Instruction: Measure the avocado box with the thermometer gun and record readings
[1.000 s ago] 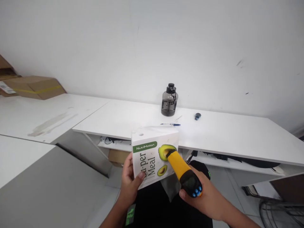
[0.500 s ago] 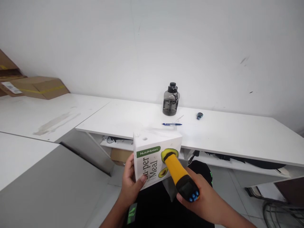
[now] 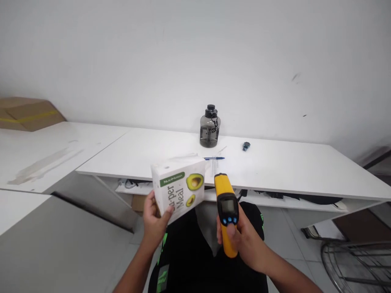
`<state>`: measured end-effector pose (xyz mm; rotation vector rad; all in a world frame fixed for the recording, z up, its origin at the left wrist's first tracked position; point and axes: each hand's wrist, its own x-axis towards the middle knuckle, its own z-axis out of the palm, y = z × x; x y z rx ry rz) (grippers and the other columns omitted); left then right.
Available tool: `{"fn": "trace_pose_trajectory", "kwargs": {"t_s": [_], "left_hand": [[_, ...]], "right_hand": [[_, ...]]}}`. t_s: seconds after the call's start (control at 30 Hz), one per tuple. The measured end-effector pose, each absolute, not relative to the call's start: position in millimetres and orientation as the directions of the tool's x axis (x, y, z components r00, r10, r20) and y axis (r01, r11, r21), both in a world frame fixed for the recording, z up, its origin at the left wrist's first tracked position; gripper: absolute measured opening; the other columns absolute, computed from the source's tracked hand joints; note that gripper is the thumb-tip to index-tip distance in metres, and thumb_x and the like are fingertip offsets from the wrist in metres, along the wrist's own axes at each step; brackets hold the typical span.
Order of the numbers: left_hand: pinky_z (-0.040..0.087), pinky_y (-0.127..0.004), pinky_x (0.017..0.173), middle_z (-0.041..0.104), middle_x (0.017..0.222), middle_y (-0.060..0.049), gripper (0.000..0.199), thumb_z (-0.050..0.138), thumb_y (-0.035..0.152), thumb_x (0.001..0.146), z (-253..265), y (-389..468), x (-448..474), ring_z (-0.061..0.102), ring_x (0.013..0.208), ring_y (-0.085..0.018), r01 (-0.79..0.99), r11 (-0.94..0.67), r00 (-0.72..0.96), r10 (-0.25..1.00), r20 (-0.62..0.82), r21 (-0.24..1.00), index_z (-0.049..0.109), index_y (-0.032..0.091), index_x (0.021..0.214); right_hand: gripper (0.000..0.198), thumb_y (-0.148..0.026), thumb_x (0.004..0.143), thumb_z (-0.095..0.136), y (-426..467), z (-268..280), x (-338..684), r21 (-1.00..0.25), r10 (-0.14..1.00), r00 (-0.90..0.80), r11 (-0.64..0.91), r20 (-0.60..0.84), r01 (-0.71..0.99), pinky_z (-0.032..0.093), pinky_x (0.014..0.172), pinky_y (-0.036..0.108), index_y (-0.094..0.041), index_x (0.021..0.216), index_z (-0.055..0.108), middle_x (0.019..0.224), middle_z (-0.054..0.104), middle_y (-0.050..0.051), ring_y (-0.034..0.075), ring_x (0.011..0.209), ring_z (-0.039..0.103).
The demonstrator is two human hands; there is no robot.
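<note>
My left hand (image 3: pixel 157 219) grips the lower left side of a white box (image 3: pixel 180 189) printed with a green NutriMotion label and avocado halves. Its thumb lies on the printed front. The box is held up just in front of the table edge. To its right, my right hand (image 3: pixel 244 240) is wrapped round the handle of a yellow and black infrared thermometer (image 3: pixel 226 203). The thermometer's small screen and blue buttons face me, and its nose points toward the table. A gap separates thermometer and box. Behind the box lies a blue pen (image 3: pixel 215 158), partly covered by it.
A dark water bottle (image 3: pixel 209 128) stands near the wall on the white table (image 3: pixel 290 167), with a small blue-black watch-like item (image 3: pixel 246 146) to its right. A cardboard box (image 3: pixel 29 114) sits at far left. Beneath the tabletop runs a shelf (image 3: pixel 311 205). A metal rack (image 3: pixel 357 264) stands lower right.
The thermometer has come away from the box front and turned more upright, its screen now showing. The box has shifted left in view. The whole view has swung slightly right.
</note>
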<state>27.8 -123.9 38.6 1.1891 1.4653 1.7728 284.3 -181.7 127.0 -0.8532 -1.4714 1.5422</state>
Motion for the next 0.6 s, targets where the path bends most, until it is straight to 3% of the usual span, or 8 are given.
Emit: {"fn": "trace_pose_trajectory", "kwargs": {"t_s": [0.2, 0.33, 0.47, 0.6], "left_hand": [[0.055, -0.041, 0.087, 0.058, 0.117, -0.012, 0.071, 0.073, 0.042, 0.068, 43, -46, 0, 0.063, 0.1, -0.023, 0.298, -0.386, -0.457, 0.745, 0.486, 0.873, 0.042, 0.018, 0.127], [0.051, -0.044, 0.095, 0.053, 0.125, -0.014, 0.07, 0.073, 0.039, 0.07, 32, -10, -6, 0.059, 0.112, -0.025, 0.355, -0.401, -0.411, 0.744, 0.526, 0.844, 0.038, 0.018, 0.128], [0.055, -0.046, 0.087, 0.051, 0.122, -0.016, 0.078, 0.075, 0.039, 0.067, 8, 6, -6, 0.062, 0.106, -0.027, 0.444, -0.379, -0.34, 0.767, 0.544, 0.812, 0.034, 0.016, 0.13], [0.053, -0.049, 0.091, 0.051, 0.123, -0.019, 0.083, 0.073, 0.039, 0.069, -5, 8, -1, 0.06, 0.11, -0.03, 0.503, -0.387, -0.315, 0.751, 0.581, 0.773, 0.028, 0.014, 0.135]], "right_hand": [[0.049, -0.066, 0.083, 0.059, -164, 127, 276, -0.979, 0.968, -0.225, 0.065, 0.109, -0.193, 0.048, 0.055, 0.026, -0.026, 0.107, 0.044, 0.074, 0.052, -0.005, 0.01, 0.057, 0.054], [0.057, -0.068, 0.074, 0.068, -160, 134, 283, -0.967, 0.976, -0.126, 0.149, 0.178, -0.208, 0.047, 0.052, 0.024, -0.025, 0.106, 0.047, 0.07, 0.055, -0.005, 0.01, 0.054, 0.053], [0.056, -0.067, 0.073, 0.07, -159, 139, 291, -0.955, 0.971, -0.048, 0.223, 0.236, -0.197, 0.046, 0.053, 0.024, -0.025, 0.105, 0.05, 0.069, 0.057, -0.004, 0.011, 0.055, 0.053], [0.052, -0.065, 0.074, 0.071, -155, 138, 292, -0.961, 0.974, -0.039, 0.215, 0.225, -0.175, 0.046, 0.052, 0.025, -0.024, 0.099, 0.052, 0.069, 0.056, -0.004, 0.011, 0.055, 0.053]]}}
